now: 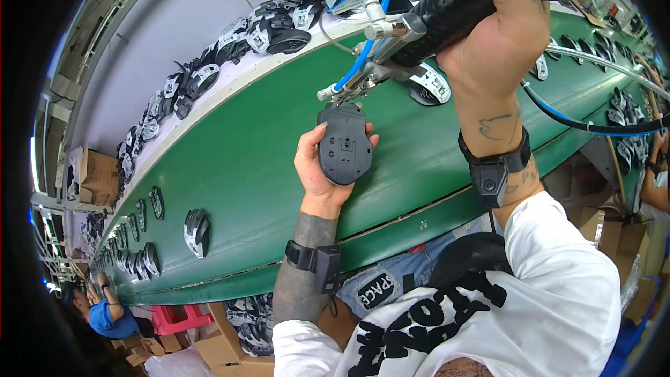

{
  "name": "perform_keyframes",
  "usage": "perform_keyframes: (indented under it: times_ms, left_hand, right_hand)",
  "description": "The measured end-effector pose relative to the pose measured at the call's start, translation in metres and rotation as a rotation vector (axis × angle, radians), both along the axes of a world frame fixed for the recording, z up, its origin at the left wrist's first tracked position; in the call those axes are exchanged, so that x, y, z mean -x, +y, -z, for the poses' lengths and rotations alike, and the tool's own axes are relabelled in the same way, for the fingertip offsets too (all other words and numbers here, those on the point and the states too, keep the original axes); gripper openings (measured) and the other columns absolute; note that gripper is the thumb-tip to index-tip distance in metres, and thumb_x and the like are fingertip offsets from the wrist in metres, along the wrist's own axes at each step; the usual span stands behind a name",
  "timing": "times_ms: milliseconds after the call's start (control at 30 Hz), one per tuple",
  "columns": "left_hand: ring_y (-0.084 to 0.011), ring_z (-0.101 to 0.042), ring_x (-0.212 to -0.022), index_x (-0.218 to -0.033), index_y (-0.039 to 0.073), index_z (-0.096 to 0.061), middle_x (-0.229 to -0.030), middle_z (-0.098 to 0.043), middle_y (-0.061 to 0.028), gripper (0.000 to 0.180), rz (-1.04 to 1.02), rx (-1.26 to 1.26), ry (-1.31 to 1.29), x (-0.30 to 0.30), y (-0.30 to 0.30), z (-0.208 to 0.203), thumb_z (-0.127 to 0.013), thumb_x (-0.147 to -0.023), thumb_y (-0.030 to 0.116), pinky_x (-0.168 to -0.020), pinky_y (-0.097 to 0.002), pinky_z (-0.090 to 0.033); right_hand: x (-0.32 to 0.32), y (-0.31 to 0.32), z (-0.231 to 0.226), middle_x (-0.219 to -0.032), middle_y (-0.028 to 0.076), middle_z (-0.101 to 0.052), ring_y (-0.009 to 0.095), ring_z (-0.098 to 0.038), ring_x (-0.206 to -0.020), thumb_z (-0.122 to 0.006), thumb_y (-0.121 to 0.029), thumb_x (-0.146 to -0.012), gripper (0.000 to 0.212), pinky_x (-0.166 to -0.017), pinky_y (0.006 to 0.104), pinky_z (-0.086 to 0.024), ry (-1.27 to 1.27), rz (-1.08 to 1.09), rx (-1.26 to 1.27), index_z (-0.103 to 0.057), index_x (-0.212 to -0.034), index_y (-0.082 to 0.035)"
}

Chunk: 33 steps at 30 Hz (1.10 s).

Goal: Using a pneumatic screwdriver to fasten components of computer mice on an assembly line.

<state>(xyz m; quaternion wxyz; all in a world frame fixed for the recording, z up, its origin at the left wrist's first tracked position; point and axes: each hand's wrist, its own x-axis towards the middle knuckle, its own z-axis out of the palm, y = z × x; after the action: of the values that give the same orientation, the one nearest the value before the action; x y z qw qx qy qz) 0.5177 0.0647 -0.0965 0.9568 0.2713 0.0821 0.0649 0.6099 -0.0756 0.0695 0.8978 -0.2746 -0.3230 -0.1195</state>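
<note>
My left hand (315, 171) holds a dark grey computer mouse (344, 145) upside down, its flat underside facing me, above the green conveyor belt (244, 167). My right hand (499, 31) grips the black handle of a powered screwdriver (447, 10) fed by blue and clear hoses. The tool's metal tip (333, 93) sits just above the front end of the mouse, touching or nearly touching it. Both wrists wear black straps with small devices.
Several mouse parts lie on the belt at the lower left (197, 232) and behind the tool (427, 87). A pile of mouse shells (269, 28) lines the white shelf beyond. Cardboard boxes (98, 173) stand at left. Other workers sit at lower left (105, 314) and far right (652, 181).
</note>
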Motion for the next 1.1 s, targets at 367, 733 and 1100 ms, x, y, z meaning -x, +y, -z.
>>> perform_keyframes:
  times_ms: [367,733,1100]
  left_hand:
    - [-0.0336,-0.057,-0.099,-0.129,0.006,-0.045,-0.12,-0.053,-0.0179,0.052,-0.12,-0.173,0.087,-0.005,0.014,0.013,-0.046,-0.085,0.033,-0.089,-0.0459,-0.048]
    - [-0.0337,-0.058,-0.099,-0.133,0.009,-0.042,-0.118,-0.053,-0.0148,0.054,-0.118,0.007,-0.06,-0.004,0.01,0.003,-0.046,-0.083,0.031,-0.09,-0.0491,-0.046]
    - [-0.037,-0.054,-0.107,-0.127,0.001,-0.045,-0.12,-0.053,-0.0185,0.055,-0.055,0.051,-0.098,0.001,0.009,0.004,-0.049,-0.083,0.034,-0.094,-0.0485,-0.044]
  right_hand:
    - [0.001,-0.006,-0.005,-0.094,0.011,-0.061,0.018,-0.062,-0.081,-0.057,-0.003,-0.08,0.04,-0.062,0.0245,-0.051,-0.026,0.0,0.027,-0.045,-0.118,0.002]
    - [-0.012,0.005,0.005,-0.09,0.011,-0.059,0.018,-0.061,-0.071,-0.059,0.002,-0.078,0.038,-0.058,0.0261,-0.052,-0.099,0.121,-0.006,-0.048,-0.114,0.006]
    - [-0.011,-0.001,0.006,-0.084,0.01,-0.06,0.017,-0.059,-0.067,-0.059,0.002,-0.079,0.038,-0.059,0.0247,-0.051,-0.178,-0.034,-0.025,-0.047,-0.115,0.005]
